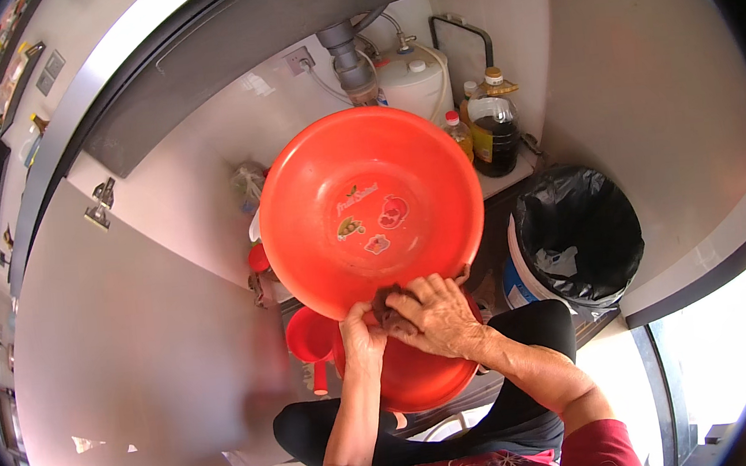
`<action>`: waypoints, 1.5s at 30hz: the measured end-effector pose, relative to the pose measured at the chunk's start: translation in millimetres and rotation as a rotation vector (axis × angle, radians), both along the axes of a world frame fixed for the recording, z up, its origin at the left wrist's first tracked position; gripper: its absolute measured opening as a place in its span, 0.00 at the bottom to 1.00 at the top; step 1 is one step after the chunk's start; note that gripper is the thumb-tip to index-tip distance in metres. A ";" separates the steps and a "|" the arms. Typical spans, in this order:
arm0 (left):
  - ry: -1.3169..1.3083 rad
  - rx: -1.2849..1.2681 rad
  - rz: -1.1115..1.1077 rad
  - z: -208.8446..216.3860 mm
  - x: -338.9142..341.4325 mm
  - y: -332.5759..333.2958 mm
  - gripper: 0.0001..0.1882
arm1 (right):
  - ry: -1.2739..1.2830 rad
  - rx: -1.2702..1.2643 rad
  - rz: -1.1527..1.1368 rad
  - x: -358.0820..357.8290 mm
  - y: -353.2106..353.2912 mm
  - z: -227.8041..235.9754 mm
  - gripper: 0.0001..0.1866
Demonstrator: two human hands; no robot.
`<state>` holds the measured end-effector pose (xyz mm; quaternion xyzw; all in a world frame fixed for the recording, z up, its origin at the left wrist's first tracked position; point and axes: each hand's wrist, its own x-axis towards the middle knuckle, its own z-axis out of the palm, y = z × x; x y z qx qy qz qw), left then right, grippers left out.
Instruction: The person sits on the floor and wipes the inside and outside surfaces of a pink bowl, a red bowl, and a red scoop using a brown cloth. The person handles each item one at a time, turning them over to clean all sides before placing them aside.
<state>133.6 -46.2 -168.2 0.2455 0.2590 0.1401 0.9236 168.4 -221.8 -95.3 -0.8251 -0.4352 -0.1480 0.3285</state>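
Observation:
A large orange-red plastic basin (pixel 299 204) is tilted up in front of me, its inside facing me with fruit pictures on the bottom. My left hand (pixel 364 336) grips its near rim, thumb on the edge. Just beside it, my right hand (pixel 441 318) presses a crumpled brown cloth (pixel 391 307) against the same rim, fingers bent over the cloth. Beneath both hands stands another red basin (pixel 417 382), partly hidden by my arms. Left of that basin is a red dipper (pixel 308 334) with its handle pointing toward me.
Open cabinet doors stand left (pixel 152 341) and right (pixel 643 76). Inside the cabinet are a grey drain pipe (pixel 344 53), a white tank (pixel 413 83) and several bottles, including a dark-filled jug (pixel 495 138). A bin with a black liner (pixel 577 233) stands at the right.

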 end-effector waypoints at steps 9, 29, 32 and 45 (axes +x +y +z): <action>0.004 0.175 -0.032 45.7 -97.0 -0.3 0.29 | 0.226 -0.563 0.216 -6.3 -21.0 -22.8 0.23; 0.107 0.044 -0.464 48.2 -141.7 -27.0 0.31 | 0.129 -0.577 0.374 -62.2 1.5 -49.1 0.30; 0.155 0.057 -0.483 48.3 -147.5 -28.2 0.30 | -0.253 -0.539 0.317 -47.2 20.1 -57.7 0.33; 0.205 0.017 -0.469 41.7 -153.6 -34.7 0.26 | 0.058 0.301 -0.565 76.1 19.0 -53.5 0.30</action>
